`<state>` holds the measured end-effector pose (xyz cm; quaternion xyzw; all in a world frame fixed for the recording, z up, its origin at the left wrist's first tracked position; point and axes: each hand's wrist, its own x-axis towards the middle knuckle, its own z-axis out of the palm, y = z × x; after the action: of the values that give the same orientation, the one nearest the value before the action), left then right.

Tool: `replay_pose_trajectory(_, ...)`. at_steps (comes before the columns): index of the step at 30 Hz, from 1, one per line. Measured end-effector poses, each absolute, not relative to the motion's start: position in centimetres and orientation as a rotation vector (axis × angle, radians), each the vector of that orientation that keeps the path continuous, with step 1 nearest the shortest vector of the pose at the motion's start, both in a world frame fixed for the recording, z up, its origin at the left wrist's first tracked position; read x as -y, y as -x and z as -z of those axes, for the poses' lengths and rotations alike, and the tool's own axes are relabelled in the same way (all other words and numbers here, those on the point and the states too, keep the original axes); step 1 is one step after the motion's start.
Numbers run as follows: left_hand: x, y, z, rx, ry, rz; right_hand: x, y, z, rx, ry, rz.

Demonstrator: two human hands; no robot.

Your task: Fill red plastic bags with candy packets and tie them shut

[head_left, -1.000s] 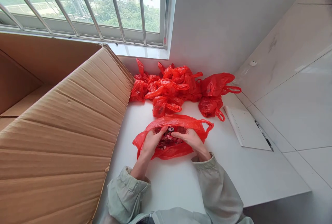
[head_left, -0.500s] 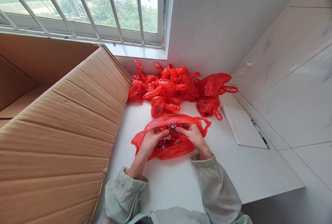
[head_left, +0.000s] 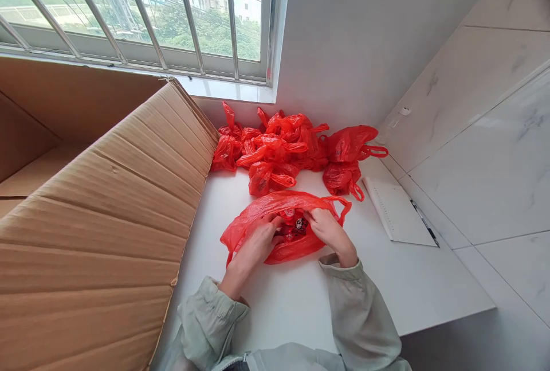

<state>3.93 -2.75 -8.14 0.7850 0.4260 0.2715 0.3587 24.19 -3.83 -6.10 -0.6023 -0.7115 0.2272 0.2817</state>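
Note:
An open red plastic bag [head_left: 253,210] lies before me on the white table [head_left: 292,302], its mouth facing up. Inside it are small shiny red wrapped packets [head_left: 289,213], one with a dark patch and a round white print [head_left: 301,225]. My left hand [head_left: 260,238] reaches in from the left, thumb and fingers apart among the packets; some fingertips are hidden. From the right comes my right hand [head_left: 329,229], its fingers bent together at the bag's inner side beside the dark-printed packet. What those fingers grip, if anything, is hidden.
Several knotted red bags [head_left: 275,147] are heaped against the wall at the back. A large open cardboard box [head_left: 129,199] stands at the left. On the right lie a notebook [head_left: 397,210] and a pen [head_left: 423,222]. Above is a barred window [head_left: 206,21].
Both hands were pinching around a dark-printed packet at the bag's middle. Now they are farther apart, the left deeper among the packets and the right at the side. A dark-printed packet shows lower and farther right.

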Motion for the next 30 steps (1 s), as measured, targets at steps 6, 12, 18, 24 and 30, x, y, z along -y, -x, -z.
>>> replay_pose_trajectory(6, 4.0, -3.7, 7.5, -1.149, -2.126, -0.691, 6.0, -24.2, 5.0, 1.955, 1.662, -0.565)
replay_pose_trajectory(12, 8.2, -1.3, 2.3, -1.079, -2.427, -0.712, 9.4, -26.1, 1.4, 1.784, 1.447, -0.389)
replay_pose_trajectory(18, 10.2, 1.5, 3.8, -1.762, -2.356, -1.300, 7.8, -28.9, 2.6, 1.408, 1.747, -0.062)
replay_pose_trajectory(24, 11.3, 3.5, 7.0, -1.698, -1.816, -0.821, 6.5, -28.5, 4.2, 1.456, 1.821, -0.508)
replay_pose_trajectory(30, 10.3, 0.8, 1.1, -1.369, -1.247, -1.165, 5.5, -27.4, 0.8, 1.296, 1.365, -0.949)
